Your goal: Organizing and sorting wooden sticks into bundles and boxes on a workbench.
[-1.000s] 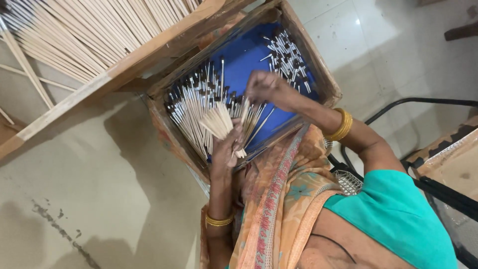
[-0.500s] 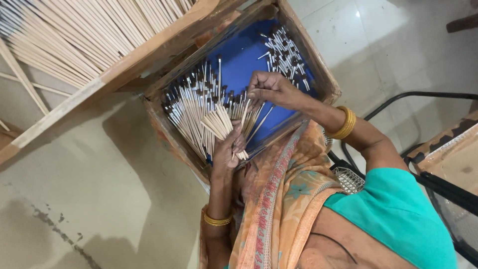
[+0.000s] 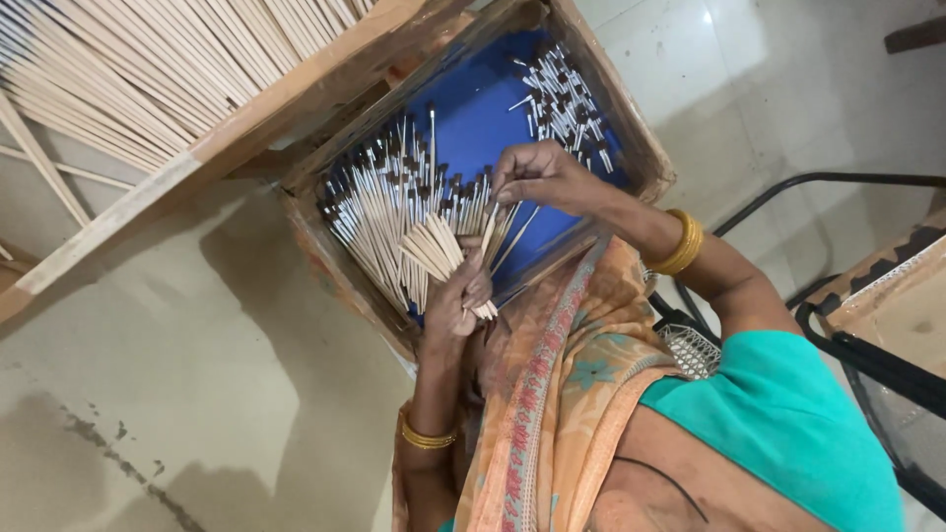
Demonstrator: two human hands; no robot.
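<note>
While the left hand [image 3: 455,296] closes around a fanned bundle of thin pale wooden sticks [image 3: 434,251], gripping them near their lower ends, the right hand [image 3: 537,175] sits just above and to the side of it, its fingertips [image 3: 501,190] pinched on a single pale stick [image 3: 487,236] that slants down toward the bundle. The two hands are close but not touching each other. A gold bangle [image 3: 426,436] circles the left wrist, and a wider gold bangle [image 3: 682,242] circles the right forearm; an orange patterned cloth drape [image 3: 552,394] and a teal sleeve [image 3: 778,414] lie nearest the camera.

Just beyond both hands stands a shallow wooden tray lined in blue [image 3: 645,163]. Beside the left hand, a dense row of pale sticks with dark brown tips [image 3: 379,202] fills one part of the tray. Past the right hand, in the far corner, lies a smaller loose heap of dark-tipped sticks [image 3: 562,99], with bare blue lining between the two groups.

Farther off, beyond the left hand, a slanted wooden rack [image 3: 246,123] carries a broad spread of plain pale sticks [image 3: 128,69]. A black metal frame [image 3: 838,182] stands off to the right hand's side.
</note>
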